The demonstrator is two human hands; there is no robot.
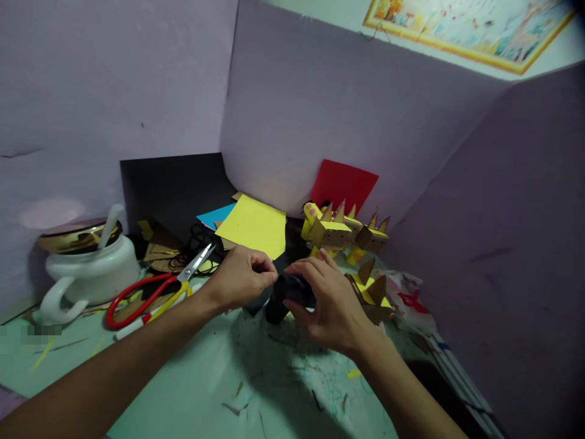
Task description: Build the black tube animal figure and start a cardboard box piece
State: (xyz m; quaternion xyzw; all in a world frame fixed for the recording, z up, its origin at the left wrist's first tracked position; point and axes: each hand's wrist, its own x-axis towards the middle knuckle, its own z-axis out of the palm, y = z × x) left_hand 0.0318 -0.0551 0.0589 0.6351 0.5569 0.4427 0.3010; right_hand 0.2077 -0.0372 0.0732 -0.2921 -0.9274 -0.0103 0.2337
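A dark black piece [292, 292], which looks like rolled or folded black paper, stands between my hands just above the table. My right hand [326, 299] curves around its right side with thumb and fingers gripping it. At its upper left edge is my left hand [249, 274], with thumb and forefinger pinched together. Whatever lies between those fingertips is too small to make out. Beyond my right hand sit yellow and brown cardboard models [333, 231] with pointed cones, and a cardboard piece with pointed flaps [372, 289] is close to its knuckles.
Red-handled scissors [171, 280] and a white marker [130, 329] lie left, beside a white pot [95, 268]. Yellow paper [256, 225], black card [178, 183] and red card [342, 183] are at the back. Paper scraps dot the green table [192, 390]; walls stand close behind.
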